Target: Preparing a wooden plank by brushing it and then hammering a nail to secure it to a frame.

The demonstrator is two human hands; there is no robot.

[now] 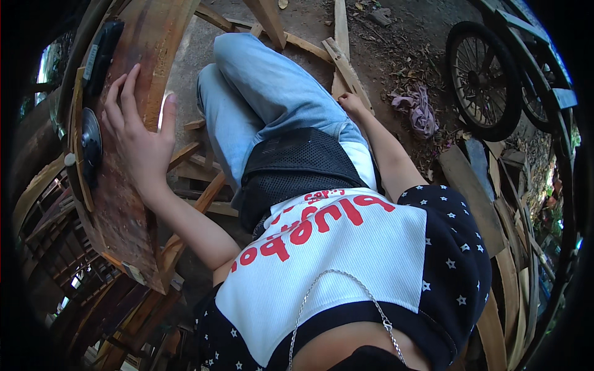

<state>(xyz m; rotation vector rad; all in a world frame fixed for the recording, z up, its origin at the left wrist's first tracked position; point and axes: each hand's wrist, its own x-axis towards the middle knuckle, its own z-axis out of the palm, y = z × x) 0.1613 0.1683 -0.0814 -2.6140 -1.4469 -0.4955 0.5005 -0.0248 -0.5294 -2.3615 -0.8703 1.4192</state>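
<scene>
My left hand rests with fingers apart on a reddish-brown wooden board at the left. Along that board's outer edge are a black oblong object and a dark round disc, both near my left fingertips, with a narrow wooden strip beside them. My right hand is small in view past my bent, jeans-clad legs, its fingers curled by some light wooden slats; what they hold, if anything, I cannot make out. A black mesh cloth lies across my lap.
Bicycle wheels stand at the upper right, with a crumpled lilac cloth on the dirt ground. Loose planks lean along the right. Wooden frames and boards crowd the lower left, and more timber stands beyond my knees.
</scene>
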